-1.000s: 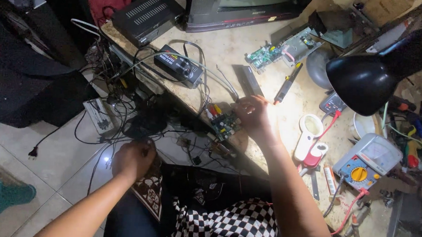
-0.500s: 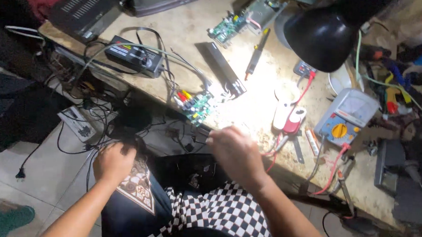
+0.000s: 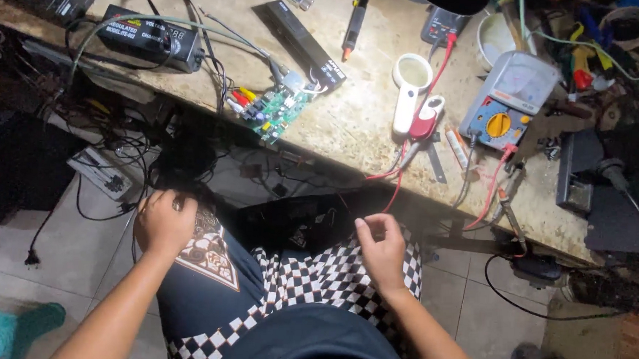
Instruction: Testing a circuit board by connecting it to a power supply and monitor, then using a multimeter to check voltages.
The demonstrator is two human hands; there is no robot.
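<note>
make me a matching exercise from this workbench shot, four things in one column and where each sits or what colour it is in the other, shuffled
Things:
1. green circuit board
2. analog multimeter
3. left hand
4. white magnifier

Descriptions:
A. resting on the knee, below the bench
B. at the bench's front edge, wires attached
C. grey case with an orange dial
D. lying beside a red-and-white tool

Pairs: 1-B, 2-C, 3-A, 4-D

Pale tiled floor (image 3: 80, 241) under a worn, lamp-lit workbench (image 3: 351, 123) (edges chipped).
</note>
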